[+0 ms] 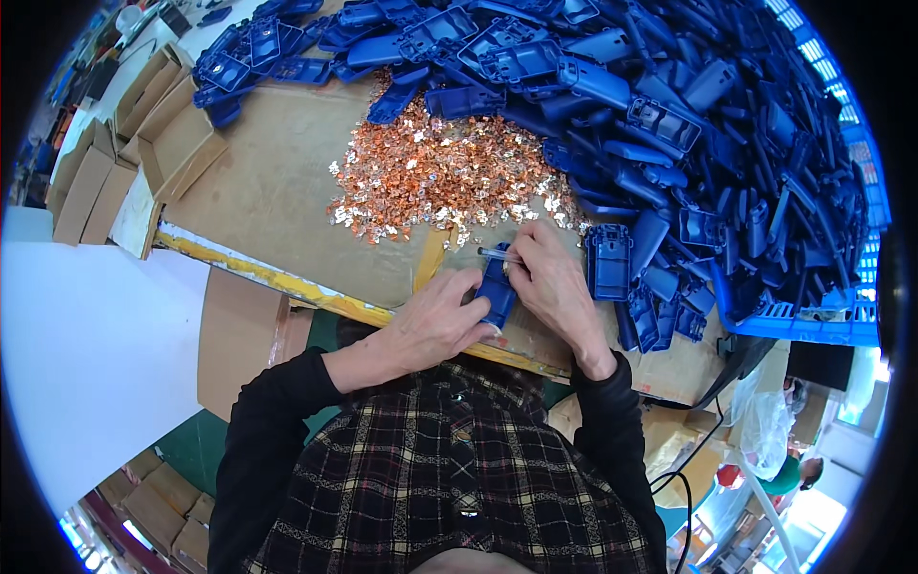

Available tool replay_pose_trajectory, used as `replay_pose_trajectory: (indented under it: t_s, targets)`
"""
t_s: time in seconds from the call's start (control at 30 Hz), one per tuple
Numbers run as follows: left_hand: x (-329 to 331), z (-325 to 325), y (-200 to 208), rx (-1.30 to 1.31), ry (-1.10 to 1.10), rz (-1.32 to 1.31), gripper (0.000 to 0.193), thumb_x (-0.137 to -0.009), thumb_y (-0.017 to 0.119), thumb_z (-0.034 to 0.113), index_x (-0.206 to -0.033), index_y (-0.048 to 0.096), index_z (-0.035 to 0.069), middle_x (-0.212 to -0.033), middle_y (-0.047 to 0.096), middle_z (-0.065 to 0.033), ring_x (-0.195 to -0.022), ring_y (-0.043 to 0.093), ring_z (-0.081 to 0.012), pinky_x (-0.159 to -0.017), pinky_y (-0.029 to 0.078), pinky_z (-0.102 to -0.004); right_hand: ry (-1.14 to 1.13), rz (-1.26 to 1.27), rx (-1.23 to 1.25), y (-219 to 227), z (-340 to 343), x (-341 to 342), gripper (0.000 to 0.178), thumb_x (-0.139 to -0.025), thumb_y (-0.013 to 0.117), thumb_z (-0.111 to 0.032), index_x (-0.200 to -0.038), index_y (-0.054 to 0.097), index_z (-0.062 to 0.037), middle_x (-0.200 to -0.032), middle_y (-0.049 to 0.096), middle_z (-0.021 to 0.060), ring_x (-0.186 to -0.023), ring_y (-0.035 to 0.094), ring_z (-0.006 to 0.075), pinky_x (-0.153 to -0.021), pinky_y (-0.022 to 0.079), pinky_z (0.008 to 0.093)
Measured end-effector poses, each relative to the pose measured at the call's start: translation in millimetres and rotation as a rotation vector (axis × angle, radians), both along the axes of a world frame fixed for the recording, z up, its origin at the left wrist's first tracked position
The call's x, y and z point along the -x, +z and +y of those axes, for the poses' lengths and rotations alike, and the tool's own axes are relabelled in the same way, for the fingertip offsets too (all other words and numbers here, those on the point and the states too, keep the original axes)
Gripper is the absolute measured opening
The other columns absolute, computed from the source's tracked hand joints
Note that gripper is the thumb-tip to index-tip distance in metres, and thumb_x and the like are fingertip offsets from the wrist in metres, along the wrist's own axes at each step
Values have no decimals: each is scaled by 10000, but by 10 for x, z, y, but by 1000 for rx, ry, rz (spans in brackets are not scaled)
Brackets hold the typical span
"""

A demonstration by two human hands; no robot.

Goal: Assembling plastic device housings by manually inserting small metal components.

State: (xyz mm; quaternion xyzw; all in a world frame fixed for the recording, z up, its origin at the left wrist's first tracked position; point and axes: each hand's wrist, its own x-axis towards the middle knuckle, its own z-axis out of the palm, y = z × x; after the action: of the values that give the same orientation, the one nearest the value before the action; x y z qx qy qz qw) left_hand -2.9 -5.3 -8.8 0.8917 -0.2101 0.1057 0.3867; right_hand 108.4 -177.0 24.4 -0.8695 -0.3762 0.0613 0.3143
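Observation:
Near the table's front edge, my left hand (435, 320) is closed on a blue plastic housing (495, 295), which lies tilted between my two hands. My right hand (553, 282) pinches a thin, pen-like tool (491, 253) over the far end of that housing; the exact kind of tool is too small to make out. Just beyond both hands spreads a heap of small copper-coloured metal pieces (449, 172). Another blue housing (609, 260), open side up, rests just right of my right hand. My fingers hide part of the held housing.
A large pile of blue housings (660, 124) covers the back and right, backed by a blue plastic crate (832, 330). Open cardboard boxes (172, 134) stand at the left. The table edge (277, 277) is yellow and worn. A black cable (684, 478) hangs at the right.

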Motion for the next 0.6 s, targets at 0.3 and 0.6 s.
replay_pose_trajectory:
  t_s: [0.3, 0.6]
  targets:
    - [-30, -26, 76, -29, 13, -60, 300, -784, 740, 200, -924, 555, 9, -1208, 494, -189, -967, 529, -343, -828, 461, -432, -52, 155, -89, -109, -16, -75, 125, -794, 642, -2, -870, 542, -7, -850, 536, 107, -756, 558, 251, -662, 455, 341]
    - [-26, -49, 10, -187, 7, -43, 380, -764, 751, 263, -1001, 567, 29, -1333, 502, -164, -1114, 511, -340, -925, 446, -440, -158, 549, -393, 82, 46, -33, 125, -892, 648, -94, -910, 541, -33, -834, 518, 26, -727, 483, 136, -661, 419, 283]
